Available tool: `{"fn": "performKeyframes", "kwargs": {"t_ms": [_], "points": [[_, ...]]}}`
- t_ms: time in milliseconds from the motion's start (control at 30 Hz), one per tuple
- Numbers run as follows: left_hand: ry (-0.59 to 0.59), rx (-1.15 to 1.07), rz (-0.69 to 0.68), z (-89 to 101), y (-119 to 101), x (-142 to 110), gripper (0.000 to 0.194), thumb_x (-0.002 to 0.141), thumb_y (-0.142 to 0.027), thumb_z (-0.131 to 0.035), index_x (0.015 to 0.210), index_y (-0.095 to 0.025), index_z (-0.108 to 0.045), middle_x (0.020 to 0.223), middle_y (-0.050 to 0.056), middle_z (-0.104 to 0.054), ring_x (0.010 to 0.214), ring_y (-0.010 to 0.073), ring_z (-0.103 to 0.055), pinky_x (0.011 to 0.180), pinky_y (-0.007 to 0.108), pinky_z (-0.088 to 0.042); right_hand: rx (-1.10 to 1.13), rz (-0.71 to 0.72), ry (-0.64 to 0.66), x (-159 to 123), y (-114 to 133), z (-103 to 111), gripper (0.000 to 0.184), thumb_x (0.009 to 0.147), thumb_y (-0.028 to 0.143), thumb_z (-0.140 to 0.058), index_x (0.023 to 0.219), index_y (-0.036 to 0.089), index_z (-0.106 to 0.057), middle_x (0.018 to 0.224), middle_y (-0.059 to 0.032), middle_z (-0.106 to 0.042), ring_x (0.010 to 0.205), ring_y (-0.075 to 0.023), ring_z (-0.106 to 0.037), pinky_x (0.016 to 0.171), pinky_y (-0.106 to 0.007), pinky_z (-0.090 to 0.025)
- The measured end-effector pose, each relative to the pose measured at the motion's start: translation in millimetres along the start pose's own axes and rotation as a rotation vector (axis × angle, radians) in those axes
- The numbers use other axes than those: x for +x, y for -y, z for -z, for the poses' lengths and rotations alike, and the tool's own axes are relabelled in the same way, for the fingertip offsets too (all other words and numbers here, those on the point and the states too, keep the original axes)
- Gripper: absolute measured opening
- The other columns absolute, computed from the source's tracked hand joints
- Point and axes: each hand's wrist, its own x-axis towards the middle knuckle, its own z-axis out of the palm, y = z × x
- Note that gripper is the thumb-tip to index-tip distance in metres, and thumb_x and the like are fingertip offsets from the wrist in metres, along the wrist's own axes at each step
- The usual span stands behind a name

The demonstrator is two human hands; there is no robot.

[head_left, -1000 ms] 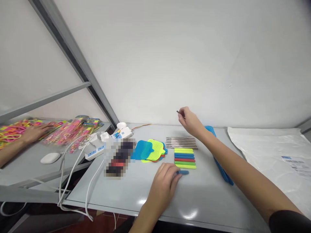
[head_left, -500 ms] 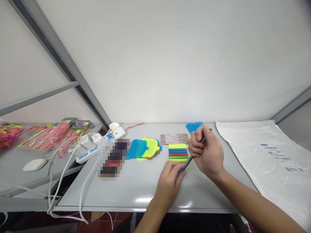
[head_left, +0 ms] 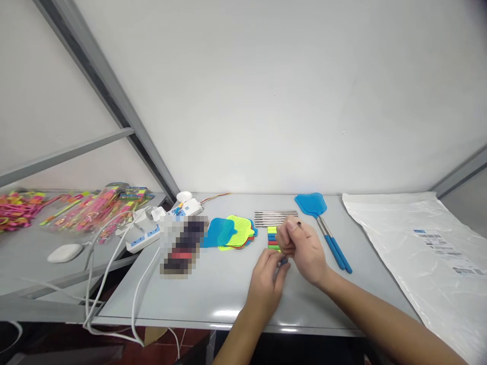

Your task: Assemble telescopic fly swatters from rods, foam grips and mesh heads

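My right hand (head_left: 302,248) is closed around a thin metal rod (head_left: 298,223), only the rod's dark top end showing above my fingers. My left hand (head_left: 271,276) pinches a small blue handle sleeve (head_left: 283,261) right below it; the two hands touch over the grey table (head_left: 213,294). Behind them lie a stack of coloured sleeves (head_left: 272,238), mostly hidden by my right hand, and a row of steel rods (head_left: 274,218). Coloured mesh swatter heads (head_left: 233,233) lie to the left. Blue finished fly swatters (head_left: 321,223) lie to the right.
A pixelated object (head_left: 183,246), a white power strip (head_left: 142,235) with cables hanging off the edge, and a small white device (head_left: 188,205) lie at the left. A white plastic bag (head_left: 418,243) covers the right end. The neighbouring table holds a white mouse (head_left: 64,252) and packaged colourful items (head_left: 76,208).
My right hand came back from the far rods with one rod and met my left hand, sliding down so less rod shows. A person's hand at the far left is gone from view.
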Motion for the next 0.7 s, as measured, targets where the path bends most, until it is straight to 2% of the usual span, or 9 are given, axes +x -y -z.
{"fn": "performKeyframes", "kwargs": {"t_ms": [167, 333, 700], "points": [[0.026, -0.016, 0.014, 1.7, -1.7, -1.9, 0.018, 0.092, -0.015, -0.045, 0.100, -0.020, -0.059, 0.097, 0.006, -0.057, 0.090, 0.0184, -0.056, 0.081, 0.033, -0.049, -0.139, 0.070, 0.028, -17.2, -22.3, 5.4, 0.038, 0.098, 0.037, -0.039, 0.063, 0.021, -0.037, 0.060, 0.0038, -0.032, 0.055, -0.0118, -0.031, 0.052, -0.028, -0.027], [0.038, -0.049, 0.027, 1.1, -0.9, -3.1, 0.019, 0.092, -0.015, -0.045, 0.103, -0.020, -0.059, 0.097, 0.006, -0.056, 0.091, 0.0184, -0.055, 0.081, 0.033, -0.048, -0.049, -0.014, 0.138, -20.8, -25.7, 13.0, 0.036, 0.099, 0.037, -0.035, 0.066, 0.022, -0.033, 0.061, 0.0044, -0.029, 0.055, -0.0121, -0.026, 0.052, -0.029, -0.023], [0.037, -0.074, 0.056, 0.6, 2.5, -2.9, 0.017, 0.094, -0.018, -0.044, 0.101, -0.020, -0.059, 0.095, 0.006, -0.057, 0.089, 0.0182, -0.054, 0.079, 0.032, -0.047, -0.037, -0.075, 0.137, -23.1, -46.3, 19.1, 0.037, 0.099, 0.039, -0.035, 0.066, 0.022, -0.032, 0.061, 0.0047, -0.028, 0.056, -0.0125, -0.026, 0.053, -0.029, -0.022]]}}
